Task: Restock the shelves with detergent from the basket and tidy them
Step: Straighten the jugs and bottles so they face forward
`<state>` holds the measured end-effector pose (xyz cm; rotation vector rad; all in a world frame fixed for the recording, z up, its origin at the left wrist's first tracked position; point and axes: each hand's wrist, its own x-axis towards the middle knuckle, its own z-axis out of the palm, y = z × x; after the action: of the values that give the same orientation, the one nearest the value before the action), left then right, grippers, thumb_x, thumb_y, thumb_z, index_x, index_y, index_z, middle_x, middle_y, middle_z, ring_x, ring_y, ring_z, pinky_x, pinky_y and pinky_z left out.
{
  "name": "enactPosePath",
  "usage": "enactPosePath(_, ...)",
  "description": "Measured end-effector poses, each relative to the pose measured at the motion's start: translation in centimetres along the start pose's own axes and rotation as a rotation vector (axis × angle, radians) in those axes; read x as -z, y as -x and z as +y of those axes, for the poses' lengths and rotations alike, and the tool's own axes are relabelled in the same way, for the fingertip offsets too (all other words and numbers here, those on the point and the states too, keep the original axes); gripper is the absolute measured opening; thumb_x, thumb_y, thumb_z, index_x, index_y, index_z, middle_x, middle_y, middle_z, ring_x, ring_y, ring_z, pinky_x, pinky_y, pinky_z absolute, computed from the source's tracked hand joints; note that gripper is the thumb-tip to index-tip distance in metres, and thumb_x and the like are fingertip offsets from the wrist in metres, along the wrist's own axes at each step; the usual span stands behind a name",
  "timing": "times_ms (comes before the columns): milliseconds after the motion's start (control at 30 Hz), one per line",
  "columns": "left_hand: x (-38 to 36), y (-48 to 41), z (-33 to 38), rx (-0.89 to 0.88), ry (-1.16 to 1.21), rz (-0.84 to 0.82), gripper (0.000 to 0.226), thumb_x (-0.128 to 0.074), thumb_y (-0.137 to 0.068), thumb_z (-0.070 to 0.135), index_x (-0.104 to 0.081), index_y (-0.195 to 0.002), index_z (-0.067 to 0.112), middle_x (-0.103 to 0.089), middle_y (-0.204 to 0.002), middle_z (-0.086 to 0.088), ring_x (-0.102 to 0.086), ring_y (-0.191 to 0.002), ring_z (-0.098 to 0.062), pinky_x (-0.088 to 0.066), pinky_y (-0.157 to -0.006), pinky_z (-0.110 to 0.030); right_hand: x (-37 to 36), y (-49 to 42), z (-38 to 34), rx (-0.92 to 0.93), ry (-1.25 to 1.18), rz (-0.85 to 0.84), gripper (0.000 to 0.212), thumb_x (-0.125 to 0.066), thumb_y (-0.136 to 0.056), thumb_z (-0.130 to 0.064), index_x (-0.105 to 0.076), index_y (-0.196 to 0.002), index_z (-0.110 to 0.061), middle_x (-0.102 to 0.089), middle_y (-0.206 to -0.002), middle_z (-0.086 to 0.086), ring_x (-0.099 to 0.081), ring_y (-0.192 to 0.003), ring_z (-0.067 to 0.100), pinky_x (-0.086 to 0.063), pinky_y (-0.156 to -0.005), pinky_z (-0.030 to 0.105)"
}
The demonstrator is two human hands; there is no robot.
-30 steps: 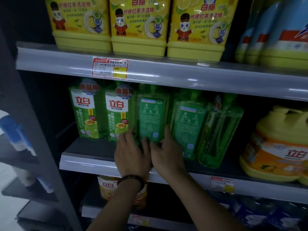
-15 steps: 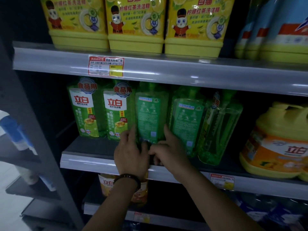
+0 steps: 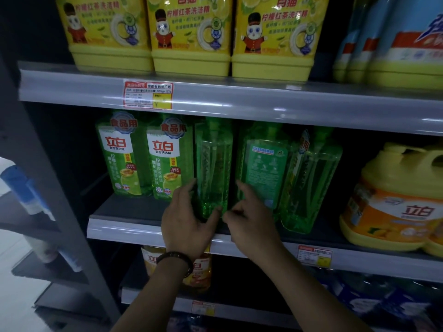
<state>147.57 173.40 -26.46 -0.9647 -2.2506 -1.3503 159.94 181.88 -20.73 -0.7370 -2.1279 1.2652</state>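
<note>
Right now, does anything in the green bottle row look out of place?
Yes. The two left bottles face front, but the third bottle is turned edge-on, the fourth shows its back label, and the fifth stands angled, label sideways.

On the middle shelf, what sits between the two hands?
A green detergent bottle, standing edge-on. Its base is between the left hand and the right hand, as the head view shows.

Looks like a shop aisle: tiered grey metal shelves, red-and-white paper price tags along their front edges, rows of identical yellow plastic detergent tubs and green transparent dish-soap bottles lined up side by side.
</note>
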Motion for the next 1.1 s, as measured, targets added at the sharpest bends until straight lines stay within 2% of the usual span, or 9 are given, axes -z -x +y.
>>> enactPosePath(167,-0.1,0.0,-0.2,-0.014,-0.068,-0.025,0.094,-0.079,-0.073,0.055,-0.041,-0.155,0.029,-0.051,-0.144,0.004,-0.062,-0.118,-0.023,-0.057,-0.073,-0.039,-0.6,-1.0,-0.2,-0.109,-0.09,-0.183,0.098,-0.063,-0.091,-0.003,-0.013,-0.17,-0.033,-0.067,-0.082,0.028,-0.052,-0.057,0.02,-0.038,-0.055,0.035)
enactPosePath(300,0.5,-0.1,-0.3,0.017,0.014,-0.015,0.089,-0.075,-0.072,0.055,-0.045,-0.152,0.029,-0.06,-0.138,0.006,-0.066,-0.114,-0.022,-0.054,-0.078,-0.034,-0.6,-0.4,-0.3,-0.008,-0.071,-0.195,0.091,-0.067,-0.086,0.003,-0.031,-0.166,-0.02,-0.06,-0.056,-0.007,-0.052,-0.052,-0.003,-0.039,-0.053,0.019)
enactPosePath(433,1.4,-1.2,-0.8,0.089,0.162,-0.111,0.075,-0.086,-0.078,0.039,-0.044,-0.139,0.035,-0.069,-0.115,0.012,-0.068,-0.098,-0.018,-0.048,-0.069,-0.03,-2.1,1.2,-0.9,0.165,0.031,-0.274,0.07,-0.065,-0.092,-0.006,-0.051,-0.156,-0.03,-0.062,-0.063,-0.012,-0.057,-0.062,-0.003,-0.045,-0.063,0.021)
enactPosePath(533,2.0,-1.6,-1.1,0.045,0.163,-0.088,0.082,-0.088,-0.073,0.043,-0.047,-0.142,0.025,-0.056,-0.125,0.009,-0.056,-0.109,-0.01,-0.049,-0.084,-0.025,-1.9,1.1,-0.7,0.179,0.12,-0.095,0.051,-0.065,-0.097,-0.015,-0.064,-0.144,-0.035,-0.06,-0.076,-0.022,-0.058,-0.073,-0.004,-0.048,-0.072,0.022)
enactPosePath(600,2.2,-1.6,-1.2,0.065,0.196,-0.072,0.088,-0.093,-0.069,0.044,-0.046,-0.141,0.025,-0.054,-0.127,0.009,-0.055,-0.112,-0.008,-0.049,-0.09,-0.021,-1.1,1.2,-0.6,0.2,0.247,0.012,0.05,-0.064,-0.1,-0.024,-0.058,-0.148,-0.04,-0.064,-0.088,-0.016,-0.059,-0.078,0.002,-0.048,-0.071,0.027)
enactPosePath(667,2.4,-1.7,-1.6,0.107,0.269,-0.094,0.079,-0.096,-0.07,0.038,-0.049,-0.133,0.028,-0.062,-0.124,0.011,-0.064,-0.11,-0.007,-0.056,-0.091,-0.026,-0.3,1.3,0.1,0.225,0.394,0.02,0.066,-0.061,-0.102,-0.028,-0.037,-0.16,-0.049,-0.065,-0.114,-0.006,-0.062,-0.091,0.013,-0.053,-0.074,0.033)
enactPosePath(800,2.1,-1.5,-2.1,0.026,0.109,-0.045,0.067,-0.088,-0.083,0.038,-0.06,-0.139,0.016,-0.066,-0.121,-0.002,-0.062,-0.109,-0.015,-0.053,-0.094,-0.031,0.4,1.4,1.0,0.244,0.643,-0.051,0.09,-0.059,-0.103,-0.031,0.002,-0.165,-0.055,-0.031,-0.133,-0.002,-0.052,-0.095,0.017,-0.054,-0.077,0.035)
enactPosePath(967,1.4,-1.7,-0.9,0.093,0.062,0.078,0.053,-0.092,-0.079,0.028,-0.071,-0.125,0.012,-0.069,-0.103,0.001,-0.06,-0.091,-0.01,-0.047,-0.083,-0.024,-0.8,0.6,1.3,0.246,0.578,-0.088,0.096,-0.06,-0.103,-0.029,0.01,-0.166,-0.05,-0.015,-0.167,-0.004,-0.053,-0.131,0.028,-0.053,-0.096,0.037)
enactPosePath(1100,0.4,-2.0,-1.0,0.119,0.056,0.073,0.029,-0.086,-0.086,0.013,-0.071,-0.111,0.013,-0.071,-0.098,-0.003,-0.068,-0.089,-0.024,-0.046,-0.078,-0.026,-1.2,-0.2,1.1,0.191,0.48,-0.102,0.093,-0.062,-0.103,-0.028,0.002,-0.167,-0.05,-0.008,-0.176,-0.006,-0.035,-0.154,0.03,-0.047,-0.115,0.041)
